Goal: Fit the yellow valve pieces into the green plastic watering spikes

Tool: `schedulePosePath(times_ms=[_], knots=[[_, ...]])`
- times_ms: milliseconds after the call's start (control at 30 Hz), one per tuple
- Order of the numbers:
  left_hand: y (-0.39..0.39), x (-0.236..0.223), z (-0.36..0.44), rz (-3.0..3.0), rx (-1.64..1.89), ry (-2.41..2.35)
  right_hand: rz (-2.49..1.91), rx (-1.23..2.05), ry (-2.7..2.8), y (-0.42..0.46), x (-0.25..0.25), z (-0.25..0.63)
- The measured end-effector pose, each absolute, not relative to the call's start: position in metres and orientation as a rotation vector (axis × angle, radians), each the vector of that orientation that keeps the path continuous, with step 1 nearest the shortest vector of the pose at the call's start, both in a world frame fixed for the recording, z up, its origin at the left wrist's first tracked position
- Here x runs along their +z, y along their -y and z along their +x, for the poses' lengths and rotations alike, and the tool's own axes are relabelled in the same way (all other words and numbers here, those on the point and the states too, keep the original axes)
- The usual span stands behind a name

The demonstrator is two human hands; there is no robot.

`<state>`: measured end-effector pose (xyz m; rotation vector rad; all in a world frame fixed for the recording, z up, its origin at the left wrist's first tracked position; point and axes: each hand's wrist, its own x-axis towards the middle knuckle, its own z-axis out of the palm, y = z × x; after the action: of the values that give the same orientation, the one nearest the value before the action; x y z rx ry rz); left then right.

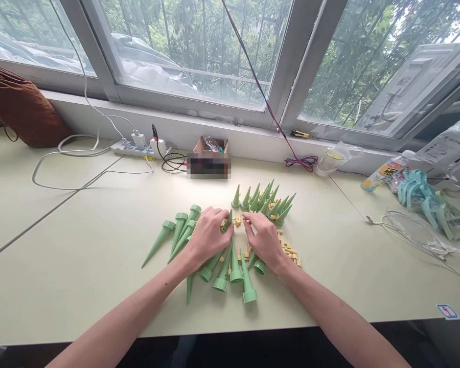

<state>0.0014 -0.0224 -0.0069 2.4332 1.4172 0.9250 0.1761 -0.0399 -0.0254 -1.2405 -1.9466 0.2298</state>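
Note:
My left hand (pixel 210 232) is closed around a green plastic watering spike (pixel 230 217), whose tapered tip points up between thumb and fingers. Just to the right, my right hand (pixel 263 236) has its thumb and fingertips drawn together; what they hold, if anything, I cannot make out. Small yellow plastic pieces (pixel 237 221) show between the two hands. More yellow pieces (pixel 289 251) lie heaped beside my right wrist. Loose green spikes (pixel 249 286) lie on their sides in front of and left of my hands. Behind my right hand, several green spikes (pixel 266 197) stand tip up in a cluster.
On the pale table (pixel 80 286), a power strip (pixel 124 148) with cables and a small cardboard box (pixel 214 145) sit by the window ledge. At right are a bottle (pixel 383 174), teal plastic items (pixel 425 197) and a coiled cable (pixel 410 235). A brown bag (pixel 21 110) rests far left.

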Motion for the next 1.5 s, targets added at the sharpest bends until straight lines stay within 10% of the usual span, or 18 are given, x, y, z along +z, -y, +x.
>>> schedulePosePath(times_ms=[1500], knots=[[0.0291,-0.0031,0.0078,2.146,1.054,-1.384,-1.332,0.414,2.090,0.0408,-0.0267,0.1772]])
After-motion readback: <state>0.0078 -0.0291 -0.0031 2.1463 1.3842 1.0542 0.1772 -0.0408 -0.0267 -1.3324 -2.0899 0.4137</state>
